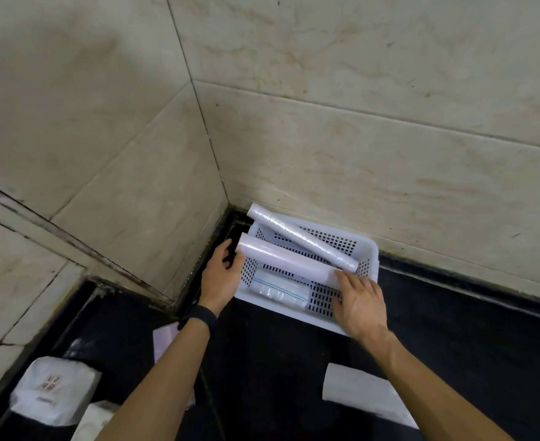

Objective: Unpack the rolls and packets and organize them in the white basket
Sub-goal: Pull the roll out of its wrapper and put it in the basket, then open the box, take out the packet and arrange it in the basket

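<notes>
A white perforated basket [369, 249] stands on the black counter in the tiled corner. One long white roll [300, 237] lies slanted across its top, its far end sticking out over the rim. A second white roll [284, 257] lies over the basket in front of it. My left hand [222, 275] grips this roll's left end and my right hand [359, 302] rests on its right end. A clear packet with blue lines [278, 291] lies flat on the basket floor.
A white paper bag with red print [52, 389] sits at the lower left of the black counter [294, 361]. A white packet [357, 389] lies at the lower right, a pale sheet [165, 342] beside my left forearm. Beige tiled walls close in behind and left.
</notes>
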{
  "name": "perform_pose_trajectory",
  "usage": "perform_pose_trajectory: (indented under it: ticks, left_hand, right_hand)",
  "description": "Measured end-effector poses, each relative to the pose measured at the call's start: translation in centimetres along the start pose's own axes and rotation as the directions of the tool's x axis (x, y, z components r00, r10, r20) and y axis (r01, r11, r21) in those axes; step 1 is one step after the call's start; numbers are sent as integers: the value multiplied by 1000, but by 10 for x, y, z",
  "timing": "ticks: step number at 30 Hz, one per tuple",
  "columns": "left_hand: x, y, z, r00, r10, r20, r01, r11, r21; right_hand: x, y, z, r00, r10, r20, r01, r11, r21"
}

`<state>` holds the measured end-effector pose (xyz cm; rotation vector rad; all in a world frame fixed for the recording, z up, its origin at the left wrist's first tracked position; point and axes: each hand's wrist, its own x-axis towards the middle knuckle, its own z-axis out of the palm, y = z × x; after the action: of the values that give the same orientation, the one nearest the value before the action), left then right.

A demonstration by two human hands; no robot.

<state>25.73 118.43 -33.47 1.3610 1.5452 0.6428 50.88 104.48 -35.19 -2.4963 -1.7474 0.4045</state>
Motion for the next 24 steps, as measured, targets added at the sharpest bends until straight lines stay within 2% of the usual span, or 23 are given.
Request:
perform_pose_trajectory:
  ticks: [3, 7, 11, 17, 24]
  left_hand:
    - [-34, -12, -4, 1000, -12, -21, 12, 1000, -4]
    - [-94, -36, -1, 999, 46, -14, -44, 988, 147]
    - [-157, -60, 0, 997, 80, -7, -74, 950, 305]
    - [-241, -97, -10, 999, 18, -33, -5, 940, 340]
    - [-297, -135, -44, 987, -70, -145, 125, 898, 422]
  right_hand:
    - [-32, -4, -6, 998, -29, -51, 36, 990, 135]
    - [-79, -10, -11, 990, -99, -102, 125, 948, 294]
    - [-127, -20, -13, 975, -170, -142, 212, 901, 378]
    - [-186, -38, -1, 945, -319, -77, 319, 842, 435]
    - [-218, -60, 28, 869, -492, 52, 450, 829, 332]
